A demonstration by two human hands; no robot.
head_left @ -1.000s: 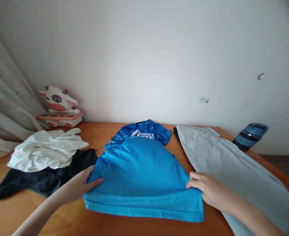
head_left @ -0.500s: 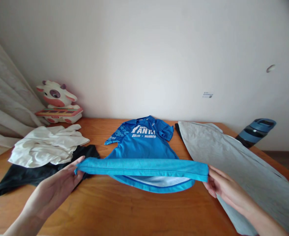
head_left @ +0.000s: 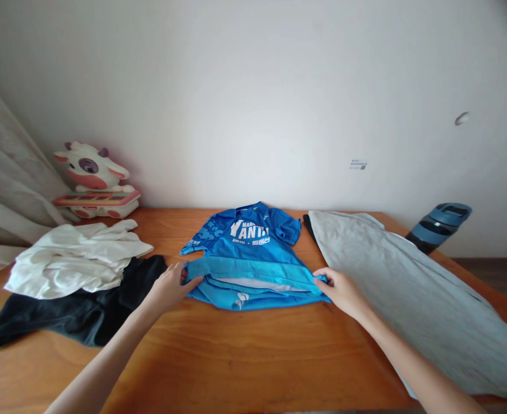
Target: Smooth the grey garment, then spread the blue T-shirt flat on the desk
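Note:
A blue T-shirt [head_left: 253, 244] with white lettering lies on the wooden table, collar toward the wall and sleeves spread. Its lighter blue hem is folded up over the lower body, and a pale inner side shows in the gap below the fold. At the left end of the folded hem, my left hand [head_left: 173, 284] pinches the cloth. My right hand [head_left: 338, 288] grips the hem's other end between thumb and fingers. Beneath the fold, a part of the shirt with a small white mark faces me.
Left of the shirt, a crumpled white garment [head_left: 76, 259] rests on black clothing [head_left: 72, 319]. A cow toy with a keyboard [head_left: 96, 184] stands behind them. Grey clothing [head_left: 391, 287] covers the right side, with a blue bottle [head_left: 438, 227] beyond it. The wooden table [head_left: 219, 368] extends toward me.
Both hands have moved away from me and closer together, bringing the hem from above the table down onto the shirt's lower body. The view has shifted slightly.

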